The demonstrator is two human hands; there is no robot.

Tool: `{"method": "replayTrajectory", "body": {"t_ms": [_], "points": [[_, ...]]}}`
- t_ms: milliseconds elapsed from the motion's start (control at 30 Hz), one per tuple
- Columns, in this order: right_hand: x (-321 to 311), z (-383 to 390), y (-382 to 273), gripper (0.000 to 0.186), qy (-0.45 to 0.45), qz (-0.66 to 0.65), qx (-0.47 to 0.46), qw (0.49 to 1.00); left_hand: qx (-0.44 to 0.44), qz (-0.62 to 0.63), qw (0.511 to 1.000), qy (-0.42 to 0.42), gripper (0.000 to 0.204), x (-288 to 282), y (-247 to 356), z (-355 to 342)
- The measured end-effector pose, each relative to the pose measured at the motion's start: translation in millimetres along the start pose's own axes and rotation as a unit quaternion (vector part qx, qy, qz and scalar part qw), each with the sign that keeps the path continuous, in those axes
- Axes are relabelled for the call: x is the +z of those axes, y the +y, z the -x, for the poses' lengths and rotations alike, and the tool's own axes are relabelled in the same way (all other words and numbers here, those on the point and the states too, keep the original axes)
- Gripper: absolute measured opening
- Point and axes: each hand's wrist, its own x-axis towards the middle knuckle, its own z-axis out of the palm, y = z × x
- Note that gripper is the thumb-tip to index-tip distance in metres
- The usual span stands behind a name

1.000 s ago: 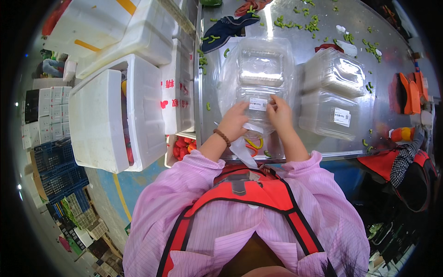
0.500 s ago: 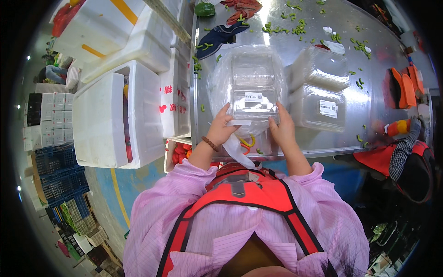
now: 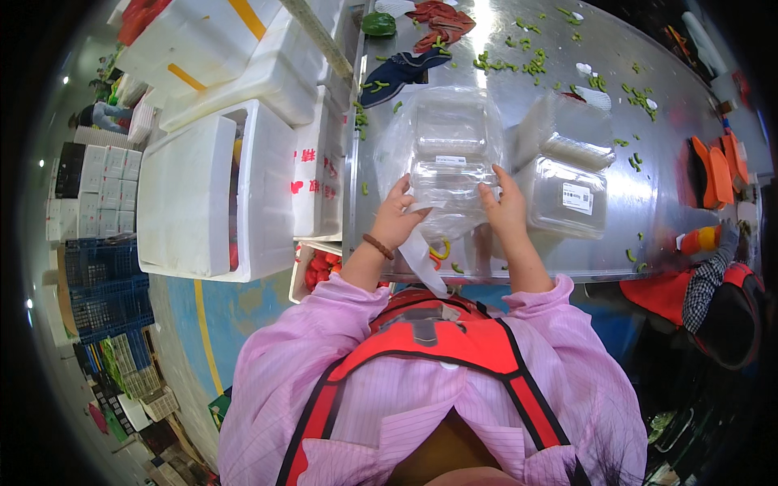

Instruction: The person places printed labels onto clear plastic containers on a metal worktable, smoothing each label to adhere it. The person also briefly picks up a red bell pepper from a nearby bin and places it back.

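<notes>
Clear plastic containers (image 3: 450, 130) stand stacked inside a thin transparent plastic bag (image 3: 397, 134) on the metal table in front of me. The nearer labelled plastic container (image 3: 450, 180) is between my hands, its white label seen at a slant. My left hand (image 3: 395, 219) grips its left front corner, with bag film by the thumb. At the right front corner, my right hand (image 3: 506, 212) holds the same container, thumb and fingers bent against its side. A white strip (image 3: 423, 263) hangs down beside my left hand. Two more stacks of clear containers (image 3: 563, 198) stand to the right.
Green bean-like pieces (image 3: 535, 63) lie scattered over the metal table (image 3: 567, 259). A dark blue cloth (image 3: 397, 77), a reddish cloth (image 3: 442, 23) and a green pepper (image 3: 378, 24) lie at the far left. White foam boxes (image 3: 190, 198) flank the table on the left. Orange-handled tools (image 3: 713, 170) sit at right.
The labelled container has tipped, so its label shows narrower than before. My hands stay at its sides, with the left fingers shifted on the bag film. The whole view has moved slightly.
</notes>
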Motion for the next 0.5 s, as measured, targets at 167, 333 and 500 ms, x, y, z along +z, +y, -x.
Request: {"method": "replayTrajectory", "body": {"t_ms": [167, 333, 500], "points": [[0, -1, -5, 0.05, -0.01, 0.005, 0.027, 1.0, -0.029, 0.004, 1.0, 0.006, 0.017, 5, 4, 8], [3, -4, 2, 0.049, -0.009, 0.018, 0.026, 0.999, 0.084, -0.151, 0.984, 0.037, 0.011, 5, 4, 10], [0, -6, -1, 0.052, -0.009, 0.089, -0.041, 0.995, 0.081, -0.035, 0.996, 0.004, 0.01, -1, -3, -4]]}}
